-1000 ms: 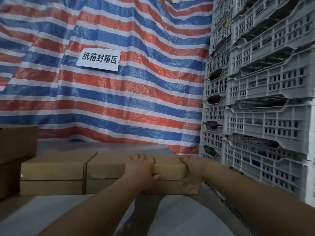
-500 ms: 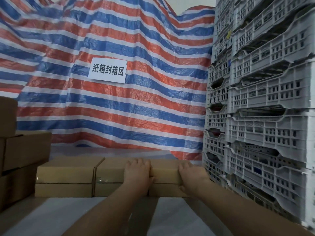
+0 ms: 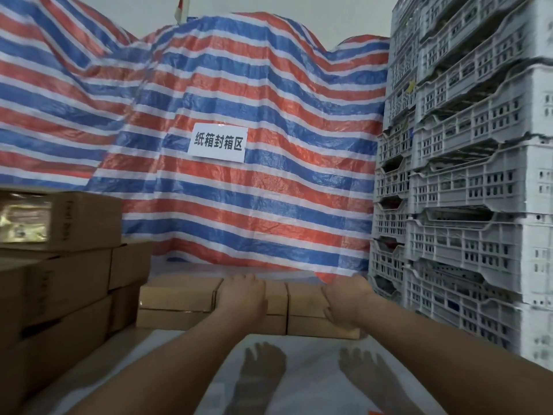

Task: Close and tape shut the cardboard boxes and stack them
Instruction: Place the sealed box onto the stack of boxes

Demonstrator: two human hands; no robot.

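Flat brown cardboard boxes [image 3: 179,299] lie closed, two layers high, in a row at the far end of the white table [image 3: 314,372], close to the striped tarp. My left hand [image 3: 244,296] lies palm down on the top of the row near its middle, thumb at the front edge. My right hand [image 3: 344,302] rests against the row's right end box [image 3: 303,301], and its fingertips are hidden behind the box. A taller stack of sealed cardboard boxes [image 3: 59,265] stands at the left, one with shiny tape on its top.
Stacked grey plastic crates [image 3: 466,205] form a wall along the right, close to my right hand. A red, white and blue tarp [image 3: 239,85] with a white paper sign [image 3: 217,142] hangs behind the table. The shiny tabletop reflects both of my hands.
The flat boxes have slid away from me toward the tarp with both hands on them. My view has pulled back and up, bringing the left stack into sight.
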